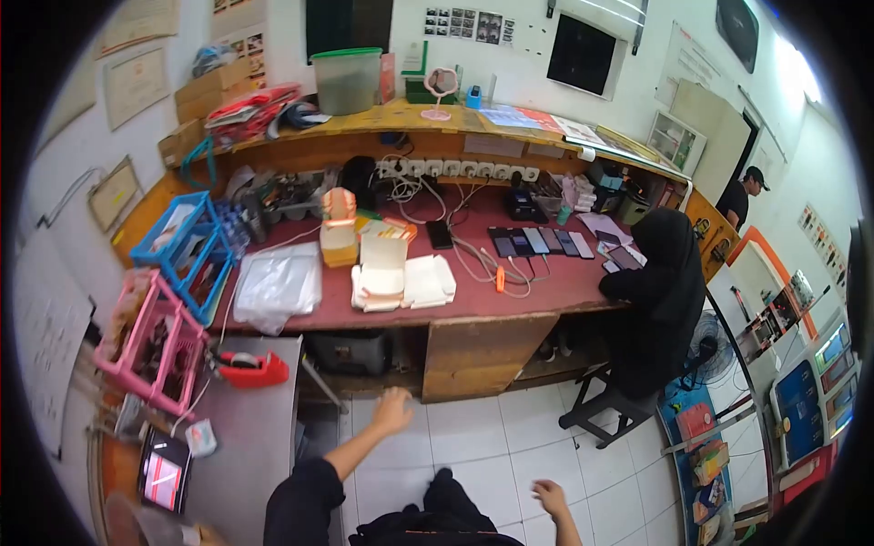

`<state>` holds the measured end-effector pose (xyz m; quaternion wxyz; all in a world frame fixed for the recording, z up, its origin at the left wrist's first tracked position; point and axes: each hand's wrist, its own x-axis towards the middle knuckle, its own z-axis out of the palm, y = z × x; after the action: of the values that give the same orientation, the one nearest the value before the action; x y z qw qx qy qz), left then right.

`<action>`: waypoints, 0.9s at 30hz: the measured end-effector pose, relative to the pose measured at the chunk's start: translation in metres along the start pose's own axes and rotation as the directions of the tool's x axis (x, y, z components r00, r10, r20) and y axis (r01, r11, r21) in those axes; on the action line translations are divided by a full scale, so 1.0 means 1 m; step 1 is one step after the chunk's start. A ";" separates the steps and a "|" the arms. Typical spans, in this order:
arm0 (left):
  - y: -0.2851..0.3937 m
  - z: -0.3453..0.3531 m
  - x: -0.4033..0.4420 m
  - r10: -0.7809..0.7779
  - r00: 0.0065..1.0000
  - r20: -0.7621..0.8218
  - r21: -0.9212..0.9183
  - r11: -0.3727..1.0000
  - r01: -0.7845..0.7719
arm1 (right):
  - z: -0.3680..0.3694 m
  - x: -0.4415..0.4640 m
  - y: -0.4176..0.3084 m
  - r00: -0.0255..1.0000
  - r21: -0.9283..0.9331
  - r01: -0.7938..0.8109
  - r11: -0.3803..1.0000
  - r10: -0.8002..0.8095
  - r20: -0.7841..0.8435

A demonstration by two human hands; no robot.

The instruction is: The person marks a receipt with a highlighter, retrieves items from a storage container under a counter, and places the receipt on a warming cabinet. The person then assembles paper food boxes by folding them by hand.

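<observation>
My left hand (391, 411) hangs in the air over the floor in front of the desk, empty, with its fingers loosely bent and apart. Lower right, my right hand (549, 498) is also empty, its fingers partly spread above the white tiles. Neither hand touches anything. Nearest to my left hand is the wooden panel (482, 355) under the red-topped desk (364, 225). On that desk lie an opened cardboard food box (381, 264), a clear plastic bag (278, 284) and a row of several phones (537, 242).
A person in black (660, 300) sits on a dark stool (605, 409) at the desk's right end. At left are a grey side table (246, 419), a red tape dispenser (253, 369) and pink (155, 346) and blue racks (187, 246). Another person (742, 200) stands at far right.
</observation>
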<state>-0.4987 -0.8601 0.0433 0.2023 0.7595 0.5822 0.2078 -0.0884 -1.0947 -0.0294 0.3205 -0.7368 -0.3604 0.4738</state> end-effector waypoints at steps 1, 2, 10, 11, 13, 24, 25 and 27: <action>-0.006 -0.012 0.054 0.056 0.995 -0.085 0.057 0.997 -0.051 | -0.013 0.003 -0.013 0.980 0.101 -0.132 0.986 0.145 -0.136; -0.014 -0.021 0.104 0.095 0.980 -0.177 0.109 0.991 -0.077 | -0.020 0.002 -0.033 0.918 0.219 -0.247 0.944 0.300 -0.259; -0.137 0.028 0.367 -0.145 0.988 -0.043 0.541 0.828 0.145 | 0.128 0.220 -0.190 0.983 0.377 0.173 0.910 -0.139 -0.117; -0.117 0.010 0.369 -0.105 0.983 -0.148 0.250 0.958 0.140 | 0.149 0.233 -0.239 0.964 0.355 0.220 0.909 -0.259 0.066; -0.056 -0.037 0.349 -0.140 0.964 -0.224 -0.239 0.967 0.084 | 0.188 0.254 -0.316 0.890 0.242 0.244 0.939 -0.316 0.329; 0.009 -0.137 0.379 -0.029 0.961 0.274 -0.945 -0.192 0.264 | 0.259 0.264 -0.521 0.985 0.979 0.048 0.198 -0.175 -0.013; 0.014 -0.150 0.380 -0.028 0.942 0.334 -0.923 -0.211 0.321 | 0.257 0.257 -0.527 0.980 0.961 0.176 0.212 -0.129 -0.151; 0.007 -0.154 0.389 -0.040 0.952 0.304 -0.933 -0.214 0.289 | 0.250 0.241 -0.526 0.969 0.788 0.233 0.569 -0.202 -0.140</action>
<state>-0.4867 -0.4747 0.2065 0.7836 0.2565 0.2864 0.4880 -0.3703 -0.5794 0.1999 0.6780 -0.4730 -0.1924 0.5288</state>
